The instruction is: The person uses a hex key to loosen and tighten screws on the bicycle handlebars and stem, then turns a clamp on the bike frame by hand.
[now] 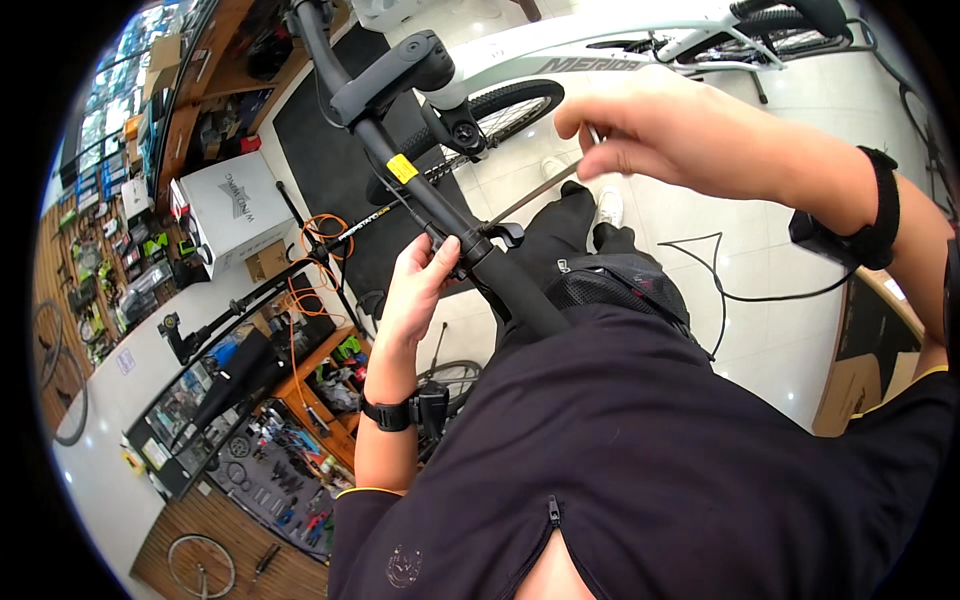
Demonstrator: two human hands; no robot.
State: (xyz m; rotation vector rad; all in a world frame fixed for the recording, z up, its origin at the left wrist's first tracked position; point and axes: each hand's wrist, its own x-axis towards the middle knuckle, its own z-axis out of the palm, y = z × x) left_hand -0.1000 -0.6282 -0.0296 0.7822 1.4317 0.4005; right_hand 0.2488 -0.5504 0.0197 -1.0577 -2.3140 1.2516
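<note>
A thin metal rod (540, 190) slanted between the right grip (665, 140) and the handlebar (432, 196).
The left fingers were mostly hidden beneath the handlebar, the right fingers covered part of the rod's upper end, and whether its lower tip touched anything beside the black lever (511, 234) could not be made out; the handlebar's near end met the dark shirt (640, 440). The right grip was pinched around the rod, which ran down and leftward from it; the left grip (412, 290) clasped the handlebar, thumb on top, near the rod's lower tip.
</note>
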